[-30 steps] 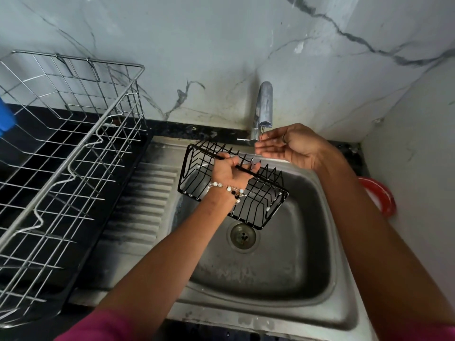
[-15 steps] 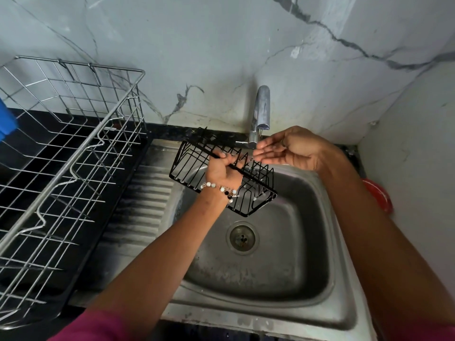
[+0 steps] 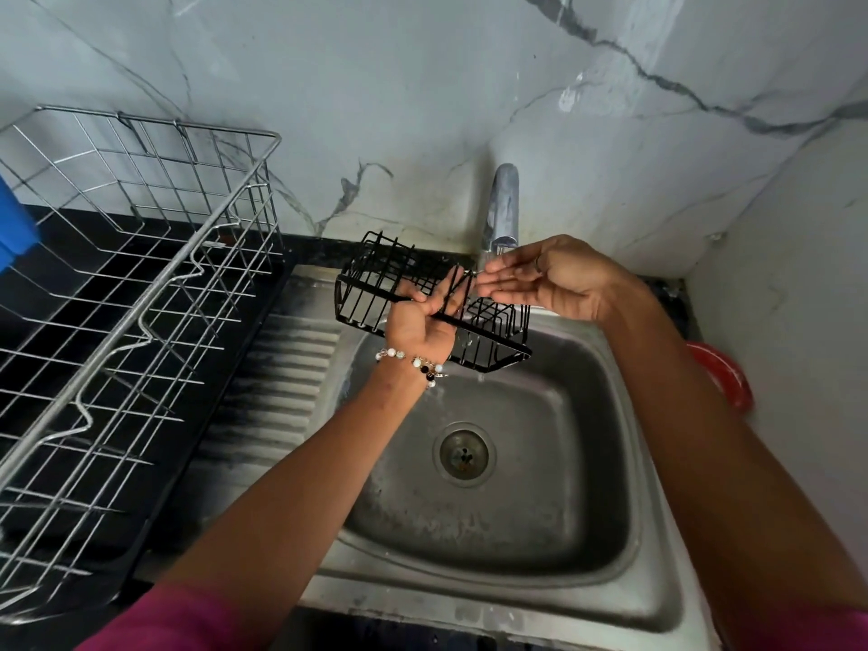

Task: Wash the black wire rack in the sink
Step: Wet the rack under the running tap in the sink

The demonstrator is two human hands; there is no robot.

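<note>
left hand [image 3: 422, 321] gripped the black wire rack [image 3: 430, 305] by its near rail, thumb hooked over, fingers threaded through the wires. right hand [image 3: 549, 279] lay cupped, fingers straight and together, under the tap [image 3: 503, 209] at 12 o'clock, catching a thin stream. rack hung tilted above the sink [image 3: 587, 462], its low end toward 4 o'clock. risk: wet thin wire might slip that one-handed hold and drop toward the drain [image 3: 464, 455].
</note>
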